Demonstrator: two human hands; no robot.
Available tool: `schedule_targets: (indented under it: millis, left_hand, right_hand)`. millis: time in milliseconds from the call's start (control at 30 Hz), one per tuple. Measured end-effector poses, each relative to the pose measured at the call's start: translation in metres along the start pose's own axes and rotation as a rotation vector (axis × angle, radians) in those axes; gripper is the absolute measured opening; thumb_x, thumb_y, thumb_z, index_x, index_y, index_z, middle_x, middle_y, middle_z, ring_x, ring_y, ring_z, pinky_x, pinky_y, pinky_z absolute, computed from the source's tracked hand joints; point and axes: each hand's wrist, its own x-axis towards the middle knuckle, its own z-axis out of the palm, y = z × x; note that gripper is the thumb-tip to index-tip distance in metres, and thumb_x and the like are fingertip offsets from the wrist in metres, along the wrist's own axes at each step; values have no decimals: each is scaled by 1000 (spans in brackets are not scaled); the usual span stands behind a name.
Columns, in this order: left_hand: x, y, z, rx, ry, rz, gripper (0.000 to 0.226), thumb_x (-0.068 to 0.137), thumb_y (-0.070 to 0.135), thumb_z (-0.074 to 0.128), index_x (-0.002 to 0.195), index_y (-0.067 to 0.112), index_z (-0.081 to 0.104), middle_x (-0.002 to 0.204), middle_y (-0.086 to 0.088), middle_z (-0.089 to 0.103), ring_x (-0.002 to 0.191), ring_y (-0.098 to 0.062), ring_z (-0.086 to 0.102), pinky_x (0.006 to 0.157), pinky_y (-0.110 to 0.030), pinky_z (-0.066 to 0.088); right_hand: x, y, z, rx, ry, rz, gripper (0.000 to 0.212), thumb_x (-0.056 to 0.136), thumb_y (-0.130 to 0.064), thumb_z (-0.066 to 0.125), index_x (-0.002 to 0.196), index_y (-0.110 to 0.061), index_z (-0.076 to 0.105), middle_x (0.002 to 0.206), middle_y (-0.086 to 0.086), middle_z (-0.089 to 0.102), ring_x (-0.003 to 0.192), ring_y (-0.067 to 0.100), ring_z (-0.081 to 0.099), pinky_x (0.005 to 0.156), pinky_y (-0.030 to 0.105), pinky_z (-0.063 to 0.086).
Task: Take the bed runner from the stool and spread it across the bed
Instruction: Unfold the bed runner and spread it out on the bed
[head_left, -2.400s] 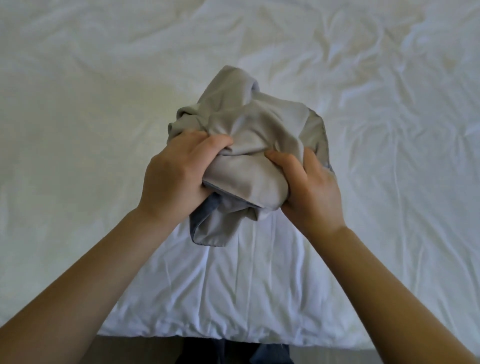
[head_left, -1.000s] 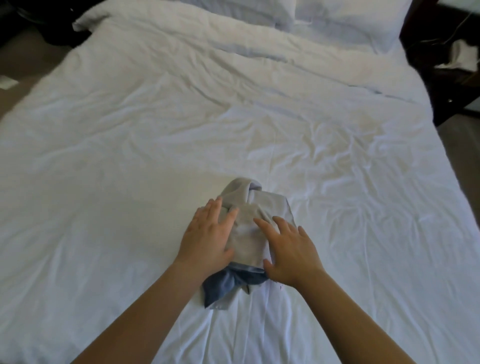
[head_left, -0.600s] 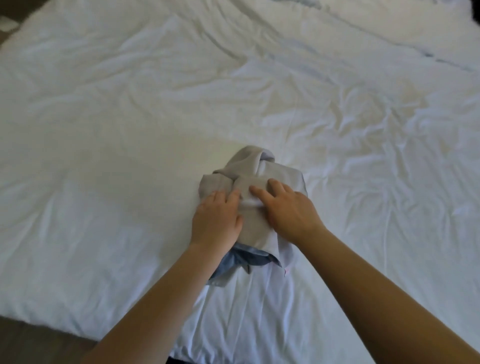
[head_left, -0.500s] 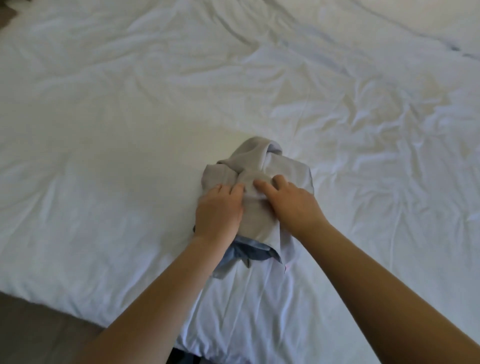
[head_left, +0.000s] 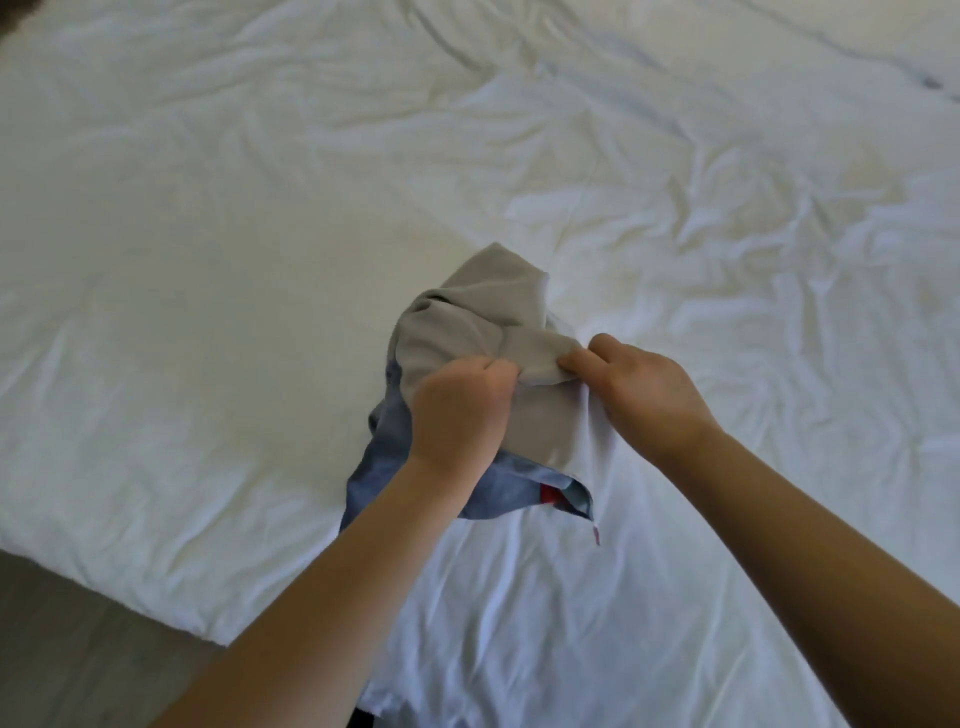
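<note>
item: one bed runner (head_left: 488, 332), grey on the outer face, blue on the inner, with a small red patch at the lower fold; found bunched in a single heap on the bed (head_left: 208, 249), near its foot edge and roughly at mid-width. not spread.

surroundings: one white, creased bed cover was seen under the heap on all sides; a strip of floor (head_left: 78, 649) was seen at the lower left beyond the bed's corner. nothing was seen lying on the cover between the heap and either side.

hands: two. the left hand (head_left: 457, 410) was clenched on the grey cloth at the near side of the heap; the right hand (head_left: 644, 395) was seen pinching a grey fold between thumb and forefinger, just beside the left. the lower middle of the heap was hidden by the left forearm.

change noted: half a second before, both hands were laid closer together on top of the heap; the grey layer was since lifted and drawn apart, and more blue was exposed.
</note>
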Motion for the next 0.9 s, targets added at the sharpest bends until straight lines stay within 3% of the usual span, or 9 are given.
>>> schedule_targets:
  millis: [67, 133, 200, 333, 500, 633, 733, 800, 900]
  left_hand:
    - [3, 26, 4, 9, -30, 24, 32, 56, 45, 77, 62, 19, 59, 54, 4, 53, 46, -16, 49, 43, -22, 36]
    - [5, 52, 8, -15, -9, 88, 40, 45, 42, 85, 60, 17, 58, 53, 0, 53, 45, -20, 49, 42, -23, 35]
    - [6, 80, 13, -55, 10, 138, 44, 42, 49, 80, 62, 16, 59, 55, -1, 54, 48, -19, 51, 45, -22, 36]
    - [10, 138, 24, -48, 67, 244, 12, 49, 25, 61, 53, 17, 54, 49, 0, 50, 43, -20, 50, 38, -21, 35]
    - [2, 216, 57, -41, -23, 422, 22, 47, 20, 71, 52, 20, 50, 49, 2, 49, 46, -18, 51, 41, -23, 36]
    - [-13, 262, 67, -74, 9, 491, 14, 52, 8, 41, 46, 20, 45, 44, 1, 43, 39, -18, 44, 39, -20, 22]
    - [-21, 269, 69, -142, 59, 485, 20, 59, -3, 46, 51, 15, 47, 49, -3, 47, 47, -21, 48, 42, -25, 32]
    - [-26, 260, 71, -190, 10, 496, 14, 74, 3, 58, 63, 11, 59, 65, -6, 62, 67, -23, 61, 61, -31, 50]
    - [-30, 240, 61, -132, -71, 463, 22, 89, 27, 53, 93, 12, 68, 102, -5, 69, 103, -24, 61, 99, -38, 45]
  right_hand:
    - [-18, 20, 0, 8, 14, 22, 45, 53, -3, 83, 93, -7, 65, 68, 9, 47, 45, 25, 44, 37, 24, 32]
    - [-38, 40, 3, 22, 21, 50, 46, 52, -2, 83, 94, -7, 64, 68, 9, 47, 45, 26, 45, 36, 25, 34]
    - [-60, 59, 7, 26, 30, 80, 48, 51, 0, 83, 94, -8, 64, 68, 9, 46, 45, 25, 43, 36, 25, 33]
    - [-106, 98, 19, 33, 43, 162, 47, 51, 5, 78, 93, -8, 62, 68, 9, 46, 46, 23, 38, 38, 25, 30]
    - [-175, 146, 34, 43, -17, 341, 44, 58, 6, 71, 99, -8, 63, 73, 10, 50, 49, 28, 47, 41, 28, 38]
    - [-223, 173, 45, -6, -135, 497, 44, 68, 4, 64, 109, -12, 61, 80, 9, 50, 57, 29, 50, 46, 29, 38]
    - [-239, 180, 48, -30, -212, 541, 42, 78, -1, 57, 116, -18, 55, 87, 4, 51, 69, 27, 56, 53, 31, 44]
    - [-239, 177, 45, -43, -244, 582, 41, 84, -6, 52, 120, -24, 52, 94, 0, 54, 79, 22, 58, 58, 30, 46]
    - [-227, 167, 40, -15, -196, 600, 44, 87, -11, 52, 128, -27, 48, 103, -1, 56, 89, 21, 59, 60, 31, 47]
